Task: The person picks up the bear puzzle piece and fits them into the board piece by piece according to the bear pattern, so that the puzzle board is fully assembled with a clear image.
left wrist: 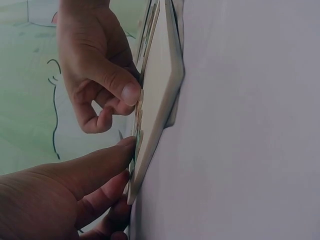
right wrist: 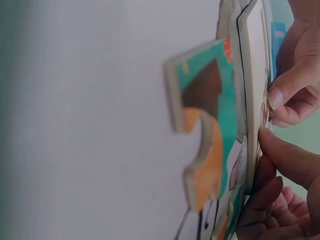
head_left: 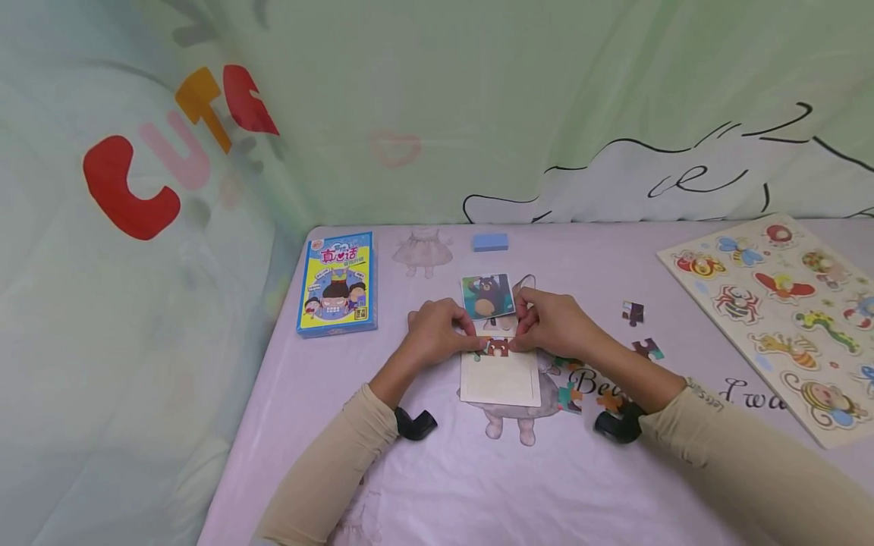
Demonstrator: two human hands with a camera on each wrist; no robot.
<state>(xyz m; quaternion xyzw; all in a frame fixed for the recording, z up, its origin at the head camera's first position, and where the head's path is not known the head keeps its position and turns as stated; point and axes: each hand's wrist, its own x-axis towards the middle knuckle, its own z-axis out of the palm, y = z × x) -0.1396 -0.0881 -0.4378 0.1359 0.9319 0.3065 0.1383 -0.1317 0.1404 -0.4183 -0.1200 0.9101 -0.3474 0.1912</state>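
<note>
A cream puzzle tray (head_left: 501, 385) lies on the tablecloth. At its upper part is a puzzle piece (head_left: 498, 348) with a brown bear's face. My left hand (head_left: 439, 331) pinches at the left end of the puzzle pieces there, its thumb (left wrist: 125, 145) on top and fingers along the tray's side. From the other side my right hand (head_left: 551, 322) pinches at the bear-face piece, thumb (right wrist: 272, 140) pressed near the surface and fingers at the tray's edge. Just above lies a square bear picture card (head_left: 488, 296). Fingers partly hide the pieces.
Loose puzzle pieces (head_left: 570, 397) lie right of the tray, partly under my right forearm; another puzzle piece (head_left: 633, 312) is farther right. A blue-yellow card box (head_left: 337, 284) stands left, a blue block (head_left: 490, 242) behind, and a wooden insect board (head_left: 771, 334) at far right.
</note>
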